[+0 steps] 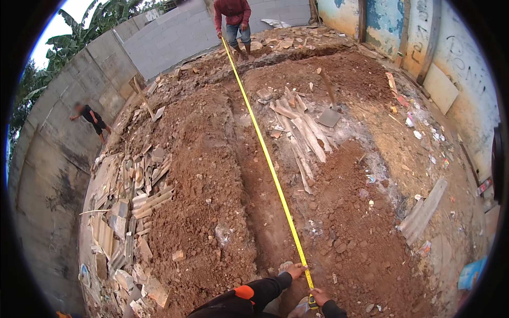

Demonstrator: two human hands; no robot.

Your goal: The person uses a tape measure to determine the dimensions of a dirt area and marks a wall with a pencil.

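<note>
A: Tape (270, 164) runs away from the hands, long axis near straight up the trench (260, 212), leaning a little left toward the far end. Near end at the bottom of the view, far end at the person in the red top (232, 16) by the block wall (175, 37).

B: Which hand is nearer the blade?

A: Both are on it. Left hand (293, 271) sits further up the line, fingers curled down onto the blade, pinning it close to the soil. Right hand (320, 296) is lowest, closed round the tape case at the bottom edge; only part of the hand shows, so how tight that grip is I cannot tell.

B: Look of the tape?

A: Yellow, narrow, dark marks along it, pulled taut in one line; the slight bow is the lens. It lies over the trench floor between two banks of red earth.

B: Surroundings?

A: Shovel (330, 108) stands in the right bank, well apart from the tape. Broken roofing sheets (302, 135) just right of the line midway. Rubble pile (132, 212) along the left side. A second person (93, 119) stands near the left wall, well clear. Painted wall (392, 21) at upper right, litter along its foot.

B: Sleeves?

A: Dark, an orange patch on the left one.
</note>
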